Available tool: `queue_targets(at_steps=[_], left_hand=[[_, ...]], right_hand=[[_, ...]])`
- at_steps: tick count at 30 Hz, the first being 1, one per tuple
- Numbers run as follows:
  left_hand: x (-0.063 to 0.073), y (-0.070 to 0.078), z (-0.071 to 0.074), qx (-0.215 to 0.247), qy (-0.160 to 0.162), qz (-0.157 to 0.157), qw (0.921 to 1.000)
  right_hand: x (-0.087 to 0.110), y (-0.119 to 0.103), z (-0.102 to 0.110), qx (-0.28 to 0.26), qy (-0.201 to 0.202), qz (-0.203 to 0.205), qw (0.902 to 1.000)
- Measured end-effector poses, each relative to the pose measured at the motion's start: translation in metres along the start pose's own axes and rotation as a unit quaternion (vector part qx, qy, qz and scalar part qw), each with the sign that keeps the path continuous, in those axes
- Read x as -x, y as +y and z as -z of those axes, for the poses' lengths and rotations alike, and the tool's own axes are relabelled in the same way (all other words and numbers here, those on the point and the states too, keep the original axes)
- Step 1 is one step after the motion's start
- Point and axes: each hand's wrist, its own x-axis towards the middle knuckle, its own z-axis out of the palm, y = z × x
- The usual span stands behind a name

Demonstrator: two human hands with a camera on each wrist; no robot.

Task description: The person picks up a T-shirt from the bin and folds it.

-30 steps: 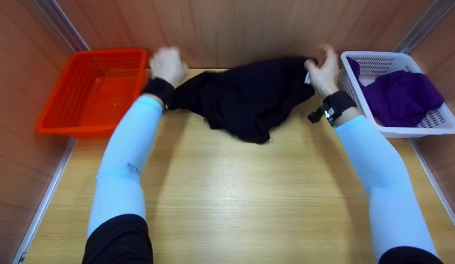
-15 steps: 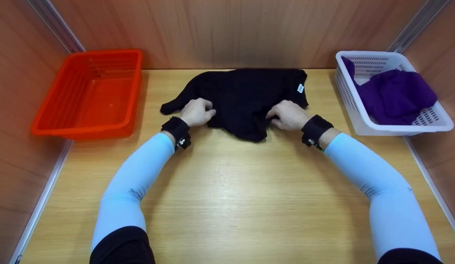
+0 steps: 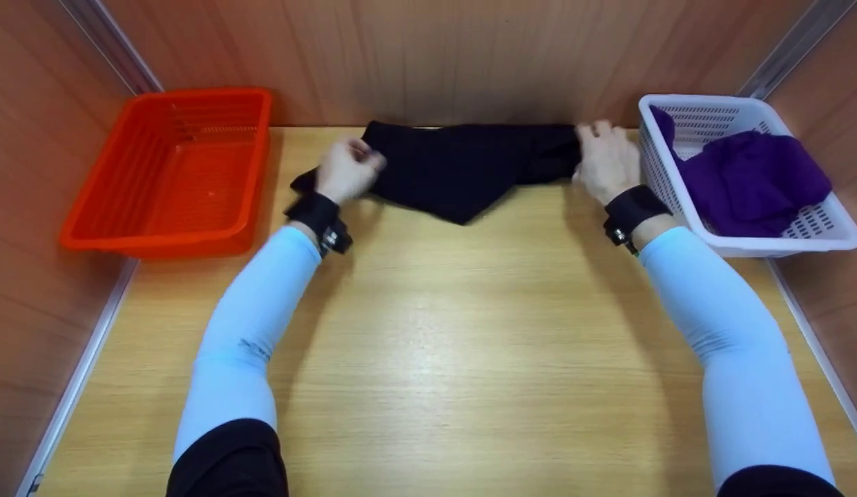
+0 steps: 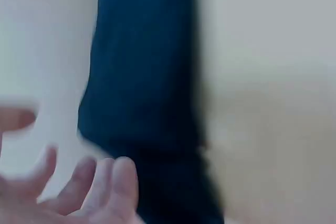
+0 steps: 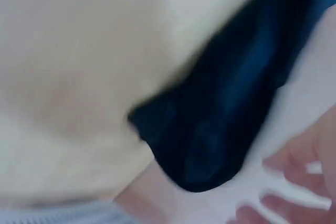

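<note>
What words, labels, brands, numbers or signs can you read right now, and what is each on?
None can be read.
Left light-blue sleeve: a small dark mark, possibly print, too small and blurred to read.
Black cloth: no text shows.

The black cloth [image 3: 456, 166] looks matt, the orange basket [image 3: 186, 179] glossy plastic.

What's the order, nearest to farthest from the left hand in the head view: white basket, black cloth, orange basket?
1. Black cloth: just by the left hand.
2. Orange basket: over on the left.
3. White basket: across on the right.
</note>
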Motion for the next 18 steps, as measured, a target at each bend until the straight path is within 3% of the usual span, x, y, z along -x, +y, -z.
queue_targets(at_steps=[2, 5, 8, 10, 12, 14, 15, 18], left_hand=[[0.016, 0.009, -0.023, -0.073, -0.055, -0.066, 0.9936], [0.036, 0.03, -0.058, -0.151, -0.113, -0.139, 0.9722], [0.047, 0.049, -0.093, -0.219, -0.159, -0.162, 0.949], [0.048, 0.056, -0.116, -0.27, -0.171, -0.163, 0.9333], [0.044, 0.057, -0.13, -0.307, -0.172, -0.157, 0.9228], [0.036, 0.055, -0.135, -0.321, -0.16, -0.149, 0.9214], [0.031, 0.054, -0.133, -0.317, -0.154, -0.14, 0.9253], [0.017, 0.05, -0.106, -0.29, -0.14, -0.105, 0.9408]], right_hand=[[0.001, -0.004, -0.011, -0.005, -0.034, 0.018, 0.9992], [-0.003, -0.008, -0.026, -0.017, -0.081, 0.043, 0.9956], [-0.008, -0.011, -0.037, -0.021, -0.108, 0.06, 0.9922], [-0.012, -0.012, -0.043, -0.021, -0.117, 0.069, 0.9904], [-0.015, -0.013, -0.047, -0.025, -0.124, 0.076, 0.9891], [-0.018, -0.013, -0.048, -0.033, -0.125, 0.077, 0.9886], [-0.019, -0.013, -0.048, -0.039, -0.121, 0.075, 0.989], [-0.02, -0.012, -0.045, -0.055, -0.083, 0.065, 0.9929]])
